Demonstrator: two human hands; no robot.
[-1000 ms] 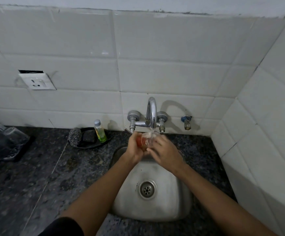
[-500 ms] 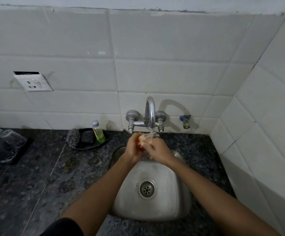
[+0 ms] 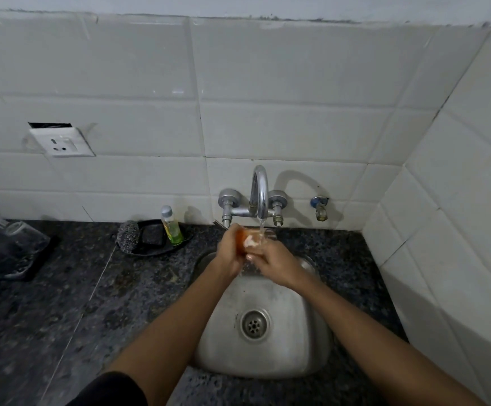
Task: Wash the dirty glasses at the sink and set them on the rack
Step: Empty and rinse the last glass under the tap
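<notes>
Under the running tap [image 3: 259, 194] I hold a clear glass [image 3: 263, 236] with orange residue and some white foam inside, above the back of the steel sink [image 3: 291, 344]. My left hand [image 3: 229, 253] is wrapped around its left side. My right hand [image 3: 273, 263] grips it from the right and below. Water streams from the spout onto the glass. At the far left, a dark rack [image 3: 37, 259] carries upturned clear glasses [image 3: 18, 234].
A black dish [image 3: 162, 249] with a steel scrubber [image 3: 127, 236], a dark sponge and a small green soap bottle [image 3: 171, 225] stands left of the tap. White tiled walls close the back and right. A wall socket [image 3: 62, 142] sits up left. A small valve [image 3: 320, 208] sticks out right of the tap.
My hands have stayed under the tap, shifting around the glass. Foam now shows on the glass. The view has drifted slightly, so the rack sits a little further left.
</notes>
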